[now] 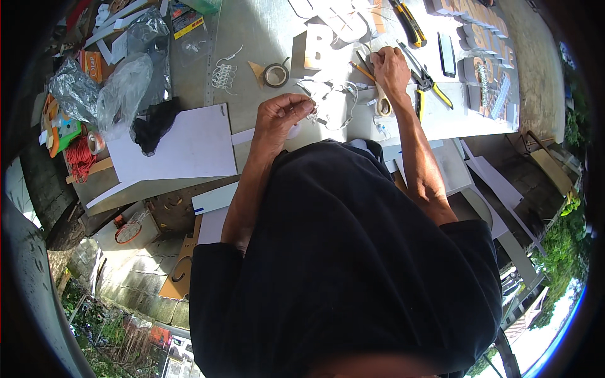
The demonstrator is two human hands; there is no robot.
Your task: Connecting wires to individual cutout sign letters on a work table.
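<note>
Down at the table's [261,34] near edge, left hand [276,118] pinching, right hand [392,72] curled, whatever they grip too hidden to tell! Between them, the wires [322,94] look light, limp (snag-prone, I'd say), best taken mid-strand.

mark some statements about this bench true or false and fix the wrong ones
1. The dark tape roll lies to the left of the pliers. True.
2. The pliers have plain red handles. False: they are yellow and black.
3. The utility knife lies beyond the right hand, farther from the person. True.
4. The left hand is touching the right hand. False: the hands are apart.
5. The red cord bundle is on the left side of the picture. True.
6. The person's shirt is white. False: it is black.
</note>
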